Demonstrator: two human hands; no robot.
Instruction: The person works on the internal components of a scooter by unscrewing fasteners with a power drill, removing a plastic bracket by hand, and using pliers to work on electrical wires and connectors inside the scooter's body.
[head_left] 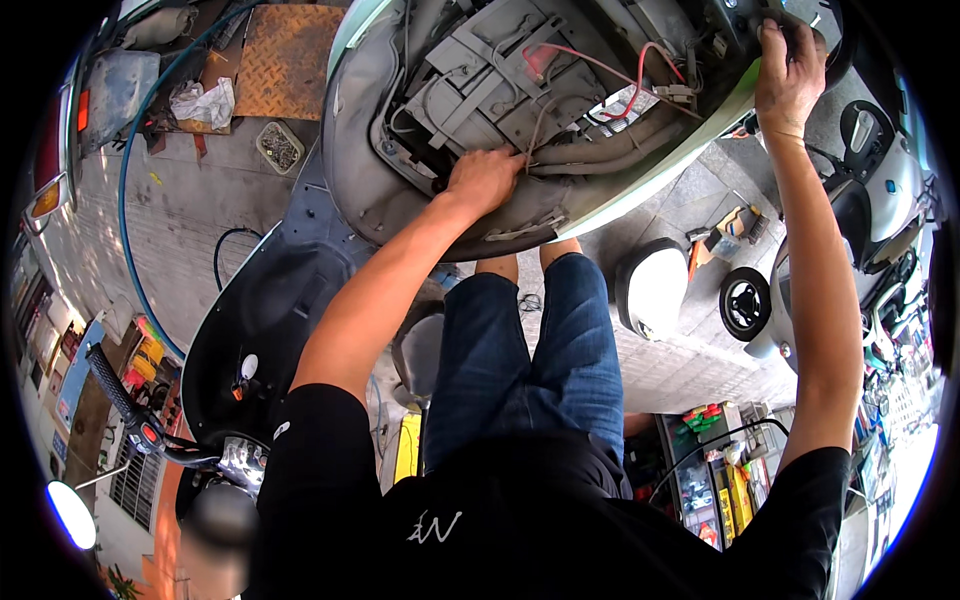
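From my distant place, I see the opened scooter body (357, 140) between twelve and one o'clock, with a grey inner panel (490, 85) at twelve and grey hoses (600, 155) at one. My right hand (792, 85), at two o'clock, touches the body's end with bent fingers; my left hand (487, 180), at twelve, reaches inside, fingers curled. Whether either one grips, I cannot tell. A thin red wire (638, 88) curves at one o'clock.

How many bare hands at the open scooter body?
2: left hand inside the body shell, near the grey tubes; right hand at its upper-right end. Others could be hidden behind it.
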